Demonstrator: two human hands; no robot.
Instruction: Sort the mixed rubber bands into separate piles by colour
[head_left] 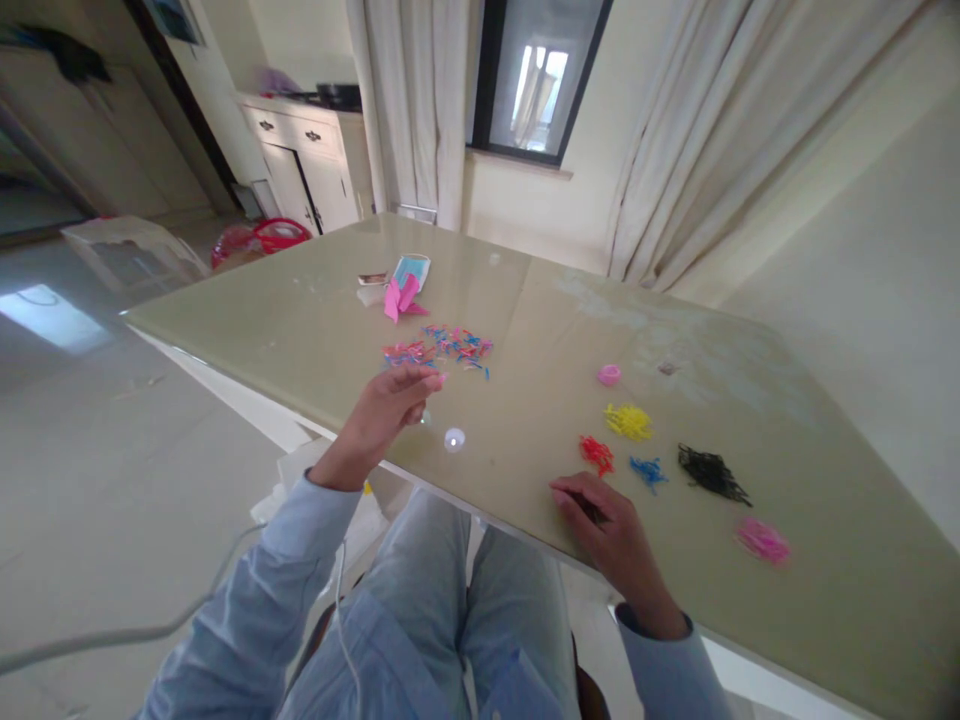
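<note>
My left hand (390, 408) is raised over the near edge of the table, thumb and fingers pinched on a small pink piece (442, 379). Just beyond it lies a loose pile of pink, blue and red pieces (457, 343). My right hand (596, 520) rests on the tabletop near the edge, its fingers curled; anything inside them is hidden. Close to it are a red pile (597, 454), a small blue pile (648, 472) and a yellow pile (628, 421). A black pile (712, 473) and a pink pile (763, 541) lie farther right.
On the table (525, 400), a small clear round object (454, 440) sits near the front edge. Pink paper (403, 298) and a blue face mask (412, 271) lie toward the back left. A pink roll (609, 375) is beyond the yellow pile.
</note>
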